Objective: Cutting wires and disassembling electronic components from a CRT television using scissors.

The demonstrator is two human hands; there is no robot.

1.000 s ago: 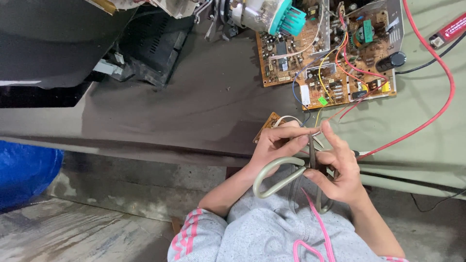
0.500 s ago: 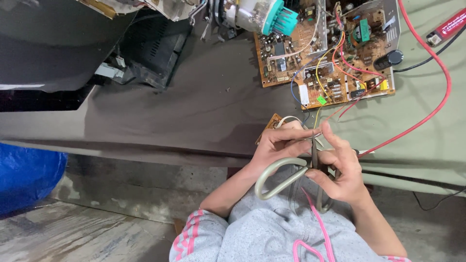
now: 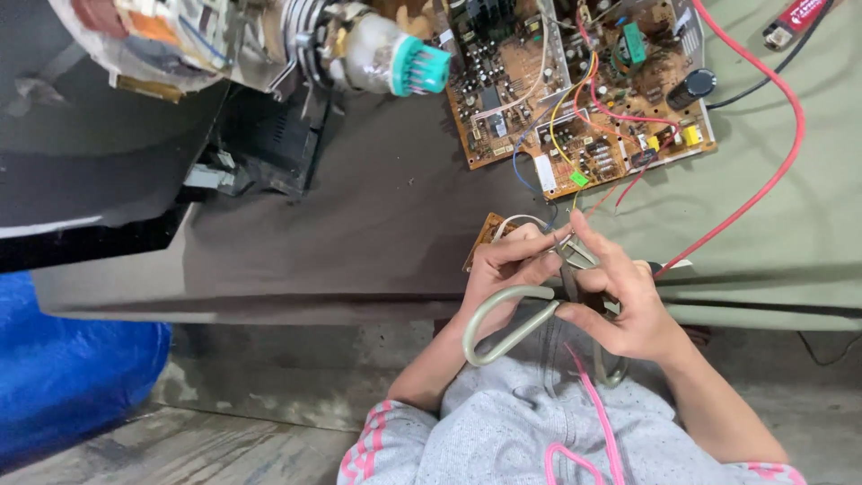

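At the table edge, both hands worked scissors on a thin wire.
The right hand (image 3: 628, 301) was clamped on the scissors (image 3: 530, 310); the left hand (image 3: 507, 260) pinched the wire (image 3: 561, 235) taut below the circuit board (image 3: 584, 99). Best kept taut, blades closing gently.

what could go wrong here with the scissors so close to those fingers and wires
The scissors work on a thin wire pinched between the left hand and right hand, so a slip might nick a fingertip. Other wires run tight alongside to the circuit board; the blades may cut the wrong one, or a tug could strain a joint.
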